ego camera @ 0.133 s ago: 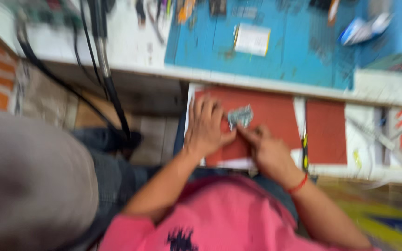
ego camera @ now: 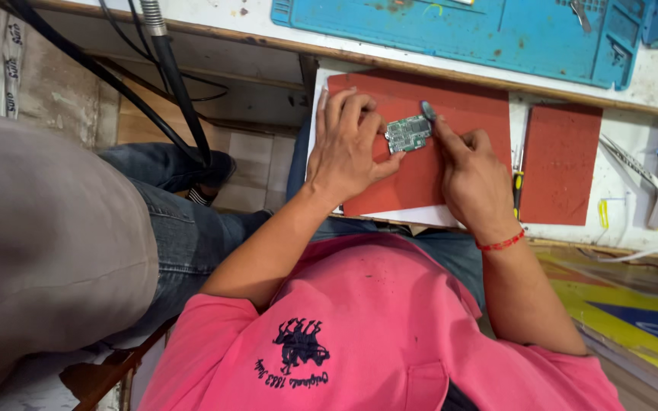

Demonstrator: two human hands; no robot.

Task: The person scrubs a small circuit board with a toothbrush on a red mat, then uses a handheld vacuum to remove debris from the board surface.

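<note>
Fingers of your left hand curl around the small green rectangular circuit board, thumb and fingertips pinching its left edge so it sits tilted just above the large red rubber mat. Your right hand comes in from five o'clock of the board, fingers pressed together around a slim grey-tipped tool whose tip touches the board's upper right corner, at about one o'clock. How firmly you hold the tool is hidden behind your knuckles.

At three o'clock from the board lies a smaller red square mat, and between the two mats a yellow-handled screwdriver rests on the white drawer surface. At twelve o'clock, beyond the bench edge, sits a blue silicone work mat. Black cables hang down at nine o'clock, near another person's grey trouser leg.

Risk, as I judge it: your hold is on one edge only, so a hard push at the far corner could lever the board out of your pinch, or make the tip skid across the components. Since the board hovers near the mat's top half, a slip may send it toward the gap by the cables.
</note>
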